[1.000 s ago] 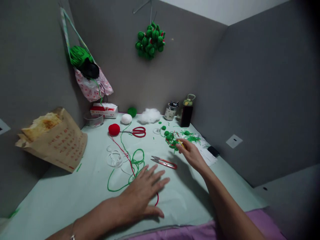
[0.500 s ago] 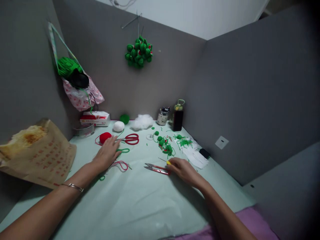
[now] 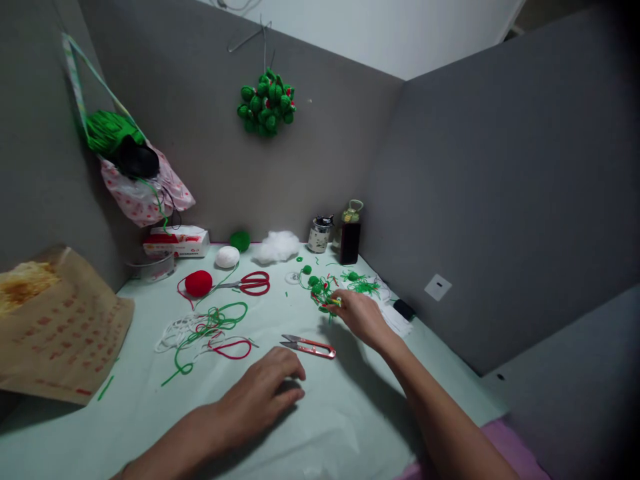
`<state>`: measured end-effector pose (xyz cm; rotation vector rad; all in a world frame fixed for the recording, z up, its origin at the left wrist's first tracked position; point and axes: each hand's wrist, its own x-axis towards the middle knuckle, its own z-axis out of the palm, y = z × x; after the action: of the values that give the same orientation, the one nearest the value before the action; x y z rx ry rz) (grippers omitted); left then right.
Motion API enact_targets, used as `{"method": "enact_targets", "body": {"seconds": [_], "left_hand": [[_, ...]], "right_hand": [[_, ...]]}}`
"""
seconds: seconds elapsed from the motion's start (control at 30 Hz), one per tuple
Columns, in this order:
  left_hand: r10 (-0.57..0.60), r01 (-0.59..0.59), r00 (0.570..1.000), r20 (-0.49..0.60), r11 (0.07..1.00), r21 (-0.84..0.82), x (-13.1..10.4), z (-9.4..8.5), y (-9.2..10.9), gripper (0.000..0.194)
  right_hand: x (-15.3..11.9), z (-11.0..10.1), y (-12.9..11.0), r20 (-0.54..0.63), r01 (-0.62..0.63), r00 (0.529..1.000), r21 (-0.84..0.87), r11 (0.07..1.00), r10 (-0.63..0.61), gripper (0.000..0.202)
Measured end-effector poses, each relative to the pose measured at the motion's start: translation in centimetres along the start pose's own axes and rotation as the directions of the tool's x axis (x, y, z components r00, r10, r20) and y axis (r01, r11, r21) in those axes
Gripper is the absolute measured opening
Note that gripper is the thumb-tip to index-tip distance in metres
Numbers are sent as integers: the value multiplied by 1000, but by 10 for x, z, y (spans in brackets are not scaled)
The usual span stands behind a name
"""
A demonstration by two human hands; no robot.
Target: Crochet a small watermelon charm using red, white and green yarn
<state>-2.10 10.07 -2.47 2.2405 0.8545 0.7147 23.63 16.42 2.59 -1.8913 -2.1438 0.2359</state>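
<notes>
My right hand (image 3: 360, 316) pinches a yellow-handled crochet hook (image 3: 337, 303), whose thin tip is lost against the green pieces. It is over a cluster of small green crocheted balls (image 3: 316, 283) with trailing yarn ends; whether it touches them I cannot tell. Nearer to me my left hand (image 3: 263, 393) hovers low over the table, holding nothing, thumb and curved fingers apart. Orange-handled thread snips (image 3: 309, 346) lie just beyond it. To the left, loose green yarn (image 3: 235, 320) tangles with white yarn (image 3: 179, 331) and a red loop (image 3: 234, 348).
Red-handled scissors (image 3: 255, 283) lie beside a red yarn ball (image 3: 199, 283). Behind are a white yarn ball (image 3: 227, 257), stuffing (image 3: 277, 247), a tin (image 3: 319, 236) and a dark phone-like slab (image 3: 349, 243). A paper bag (image 3: 95, 333) stands left; grey partitions (image 3: 500, 187) enclose the table.
My left hand has left the yarn by the red ball and come toward me, to the right. My right hand has moved from beside the snips, forward to the green balls, with the hook.
</notes>
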Motion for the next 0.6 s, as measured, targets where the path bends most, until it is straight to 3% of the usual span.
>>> {"method": "enact_targets", "body": {"seconds": [0.1, 0.17, 0.37, 0.5, 0.6], "left_hand": [[23, -25, 999, -22, 997, -77, -6, 8, 0, 13], [10, -22, 997, -77, 988, -153, -11, 10, -3, 15], [-93, 54, 984, -152, 968, -243, -19, 8, -18, 18], [-162, 124, 979, -123, 954, -273, -18, 7, -24, 17], [-190, 150, 976, -110, 943, -298, -19, 7, -27, 15]], "right_hand": [[22, 3, 14, -12, -24, 1000, 2, 1000, 24, 21], [31, 3, 28, 22, -23, 999, 35, 999, 23, 14], [38, -11, 69, 34, -25, 999, 196, 980, 19, 27], [29, -4, 69, -26, -48, 998, 232, 971, 56, 38], [22, 9, 58, 17, -19, 1000, 261, 965, 15, 46]]}}
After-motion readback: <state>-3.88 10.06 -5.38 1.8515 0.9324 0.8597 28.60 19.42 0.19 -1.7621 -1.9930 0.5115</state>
